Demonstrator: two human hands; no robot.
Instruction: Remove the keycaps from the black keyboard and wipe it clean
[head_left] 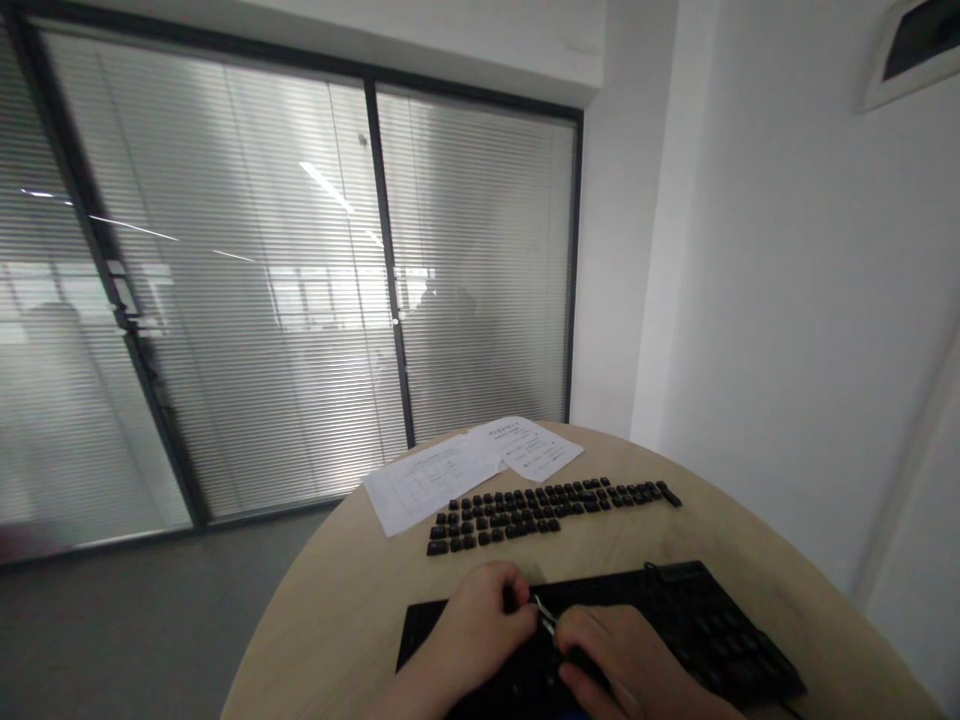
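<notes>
A black keyboard (720, 620) lies at the near side of the round table, partly covered by both hands. Keys are still on its right end, while the part around my hands is dark and hard to make out. My left hand (487, 610) is over the keyboard's left half, thumb and fingers pinched; whatever they hold is hidden. Close by on the right, my right hand (615, 640) is closed around thin, shiny metal tweezers (545, 613), whose tip points at my left fingertips. Beyond the keyboard, several loose black keycaps (496, 520) lie in slanting rows.
Printed paper sheets (435, 480) rest on the table (322, 620) behind the keycaps. A cable (787, 708) leaves the keyboard at the lower right. A glass partition with blinds (300, 300) stands behind the table, and a white wall (787, 300) rises at the right.
</notes>
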